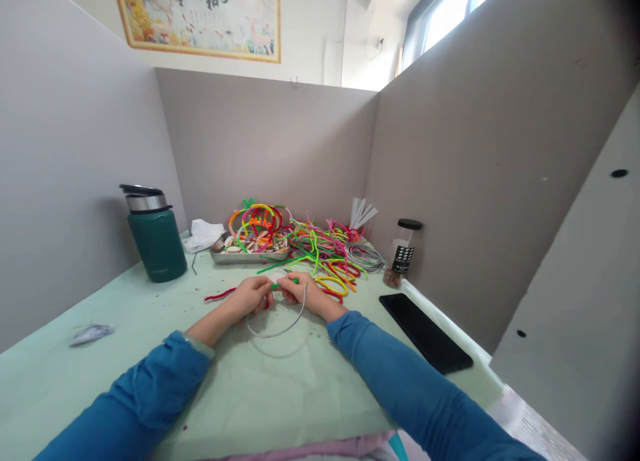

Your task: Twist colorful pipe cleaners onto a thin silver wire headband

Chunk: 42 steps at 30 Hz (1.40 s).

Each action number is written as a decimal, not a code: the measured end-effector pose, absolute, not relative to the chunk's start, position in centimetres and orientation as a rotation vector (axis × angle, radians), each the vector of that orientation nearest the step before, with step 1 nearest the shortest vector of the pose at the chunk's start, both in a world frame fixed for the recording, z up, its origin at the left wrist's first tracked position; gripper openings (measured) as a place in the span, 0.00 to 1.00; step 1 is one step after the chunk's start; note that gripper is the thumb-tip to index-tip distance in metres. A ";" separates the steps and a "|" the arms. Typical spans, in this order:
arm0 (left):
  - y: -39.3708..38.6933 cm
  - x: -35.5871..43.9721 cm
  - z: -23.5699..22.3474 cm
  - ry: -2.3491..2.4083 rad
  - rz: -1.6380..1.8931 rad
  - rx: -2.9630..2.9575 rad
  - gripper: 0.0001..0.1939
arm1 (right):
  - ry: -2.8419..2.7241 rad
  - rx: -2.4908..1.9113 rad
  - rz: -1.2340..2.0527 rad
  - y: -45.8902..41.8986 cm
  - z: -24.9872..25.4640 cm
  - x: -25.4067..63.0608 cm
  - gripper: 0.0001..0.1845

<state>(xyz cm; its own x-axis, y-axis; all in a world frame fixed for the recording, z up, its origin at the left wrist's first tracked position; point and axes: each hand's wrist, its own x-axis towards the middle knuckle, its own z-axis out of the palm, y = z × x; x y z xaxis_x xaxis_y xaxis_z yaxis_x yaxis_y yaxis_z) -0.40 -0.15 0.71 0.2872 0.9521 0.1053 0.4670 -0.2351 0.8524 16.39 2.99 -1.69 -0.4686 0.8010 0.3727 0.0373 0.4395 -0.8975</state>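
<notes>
Spanning the left hand (pixel 253 295) and right hand (pixel 303 291), a green strip (pixel 275 286) is pinched by both.

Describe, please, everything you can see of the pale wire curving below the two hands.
The wire is thin, smooth-looking and pale grey, perhaps plastic-coated. It bows toward the near side of the table in an open U: one side runs up to the left hand, the other rises in front of the right hand. A curved shadow beneath suggests that its bottom hangs clear of the surface. How its ends are held is too small to tell.
</notes>
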 end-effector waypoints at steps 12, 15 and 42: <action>-0.9 0.2 1.4 1.279 0.916 1.659 0.18 | -1.800 -0.718 1.105 2.9 -1.6 16.3 0.20; -0.9 0.1 1.4 1.280 0.895 1.662 0.18 | -1.797 -0.719 1.117 2.8 -1.5 16.3 0.20; 0.3 -0.9 0.2 1.196 0.961 1.524 0.19 | -1.895 -0.809 0.947 2.7 -1.5 16.2 0.16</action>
